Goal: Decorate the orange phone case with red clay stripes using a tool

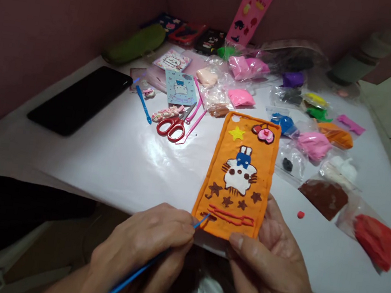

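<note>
An orange clay-covered phone case (263, 185) is held up over the table's near edge. My right hand (273, 266) grips its lower right corner, thumb on the front and fingers behind. Raised on the case are a yellow star, a pink and red shape, an upside-down white cat face with a blue piece, several brown stars and a red clay outline. My left hand (145, 234) is closed around a thin blue clay modelling tool (136, 274). The tool's tip meets the case at the left end of the red outline, beside a dark brown patch.
On the white table (123, 165) lie a black phone (80, 99), red-handled scissors (172, 128), another blue tool (143, 104) and pink tools. Several bagged clays, including red clay (376, 240) and brown clay (324, 197), fill the right side. A green pouch (135, 43) lies far left.
</note>
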`<state>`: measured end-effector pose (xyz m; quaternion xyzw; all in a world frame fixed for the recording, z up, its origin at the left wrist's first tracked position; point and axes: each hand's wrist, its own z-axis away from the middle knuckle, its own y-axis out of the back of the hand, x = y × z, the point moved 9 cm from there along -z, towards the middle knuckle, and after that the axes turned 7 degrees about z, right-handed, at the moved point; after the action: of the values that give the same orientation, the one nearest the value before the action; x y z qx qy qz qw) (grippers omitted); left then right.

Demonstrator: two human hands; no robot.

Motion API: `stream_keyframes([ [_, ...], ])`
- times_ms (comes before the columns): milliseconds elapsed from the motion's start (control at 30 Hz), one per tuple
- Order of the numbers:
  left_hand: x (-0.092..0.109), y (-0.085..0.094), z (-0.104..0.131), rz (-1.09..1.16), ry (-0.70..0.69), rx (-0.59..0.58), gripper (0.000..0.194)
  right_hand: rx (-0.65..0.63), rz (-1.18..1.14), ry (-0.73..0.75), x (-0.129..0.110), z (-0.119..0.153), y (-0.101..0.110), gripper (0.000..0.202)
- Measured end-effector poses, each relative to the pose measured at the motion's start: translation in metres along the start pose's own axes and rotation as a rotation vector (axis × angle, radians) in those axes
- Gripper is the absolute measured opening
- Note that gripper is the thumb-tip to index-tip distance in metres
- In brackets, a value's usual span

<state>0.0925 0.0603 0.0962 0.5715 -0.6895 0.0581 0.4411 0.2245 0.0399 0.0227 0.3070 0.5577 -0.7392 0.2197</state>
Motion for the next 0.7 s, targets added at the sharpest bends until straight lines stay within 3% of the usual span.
stream_keyframes([
  [700, 0.0012, -0.0024, 0.0027, -0.051, -0.023, 0.038, 0.023, -0.001, 0.044, -0.015, 0.0008, -0.0007, 0.0008, 0.045],
])
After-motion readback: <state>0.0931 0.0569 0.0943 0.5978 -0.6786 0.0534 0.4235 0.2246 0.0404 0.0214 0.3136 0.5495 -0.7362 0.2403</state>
